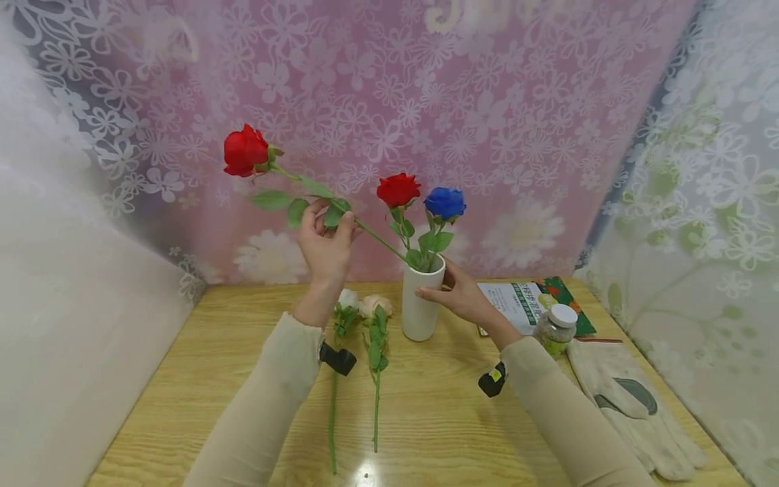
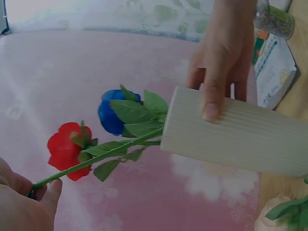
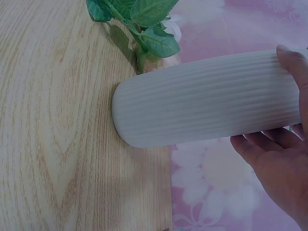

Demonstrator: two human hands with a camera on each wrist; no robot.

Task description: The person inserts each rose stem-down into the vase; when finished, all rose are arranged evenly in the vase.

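Note:
My left hand [image 1: 328,243] pinches the green stem of a red rose [image 1: 245,150], whose bloom leans far to the left. The stem's lower end reaches the mouth of a white ribbed vase [image 1: 420,308]. Around the vase's upper side curl the fingers and thumb of my right hand [image 1: 464,295]; the right wrist view shows this hand [image 3: 279,159] on the ribbed wall. Another red rose [image 1: 398,190] and a blue rose [image 1: 445,203] stand in the vase. Their stem ends are hidden inside it.
Left of the vase, a white rose [image 1: 348,299] and a cream rose [image 1: 376,306] lie on the wooden table [image 1: 444,419]. To the right are a printed packet [image 1: 511,304], a lidded jar [image 1: 556,329] and pale gloves [image 1: 633,406]. A floral curtain [image 1: 377,88] hangs behind.

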